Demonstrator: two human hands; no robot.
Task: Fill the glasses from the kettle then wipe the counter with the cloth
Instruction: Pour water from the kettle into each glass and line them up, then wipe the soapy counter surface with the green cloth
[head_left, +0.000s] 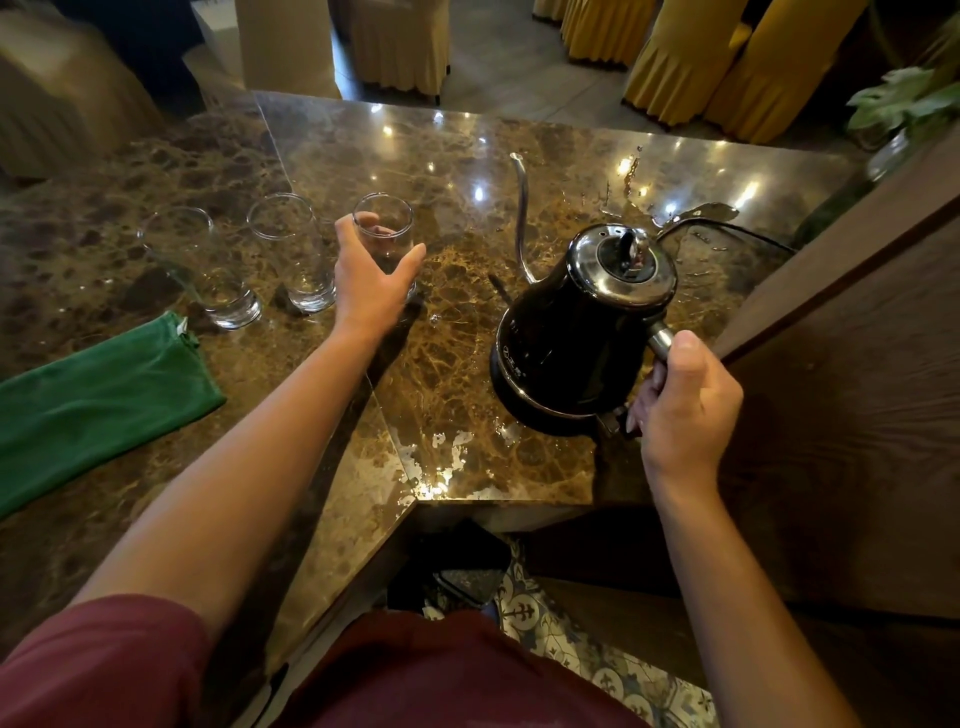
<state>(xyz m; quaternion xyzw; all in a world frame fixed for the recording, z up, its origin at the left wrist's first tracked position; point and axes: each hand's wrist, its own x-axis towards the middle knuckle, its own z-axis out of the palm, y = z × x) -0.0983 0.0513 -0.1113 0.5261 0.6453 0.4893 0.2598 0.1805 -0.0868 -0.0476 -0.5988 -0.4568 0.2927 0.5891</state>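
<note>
Left hand (371, 291) wrapped round rightmost glass (385, 244), thumb on near side, fingers behind, glass upright on counter (467, 364). Right hand (680, 400) curled tight on handle of black kettle (582, 332), thumb on top of grip. Kettle tilted a bit twd the glasses; whether base fully seated or just lifted: can't tell. Gooseneck spout (521, 218) pointing up and away, well apart from held glass, not over any rim yet.

Two more glasses to the left: middle glass (293, 254) and far-left glass (208, 270), both upright, look empty or nearly so; hard to tell w/ clear glass. Green cloth (98, 395) folded at left, near far-left glass, untouched. Water already beaded and pooled on counter by kettle and at near edge.

Judged stage: pouring not begun, wiping all still ahead.

Risks from here:
- Thin spout, long reach: bad aim = stream missing the narrow rim, more spill.
- Wet, glossy stone: glass base could slide if nudged by spout.
- Tall narrow glasses close together: knocking one may topple neighbour.
- Dark cord behind kettle near the puddle: snag or wet contact poss.
- Fast tilt = overshoot, overflow.
</note>
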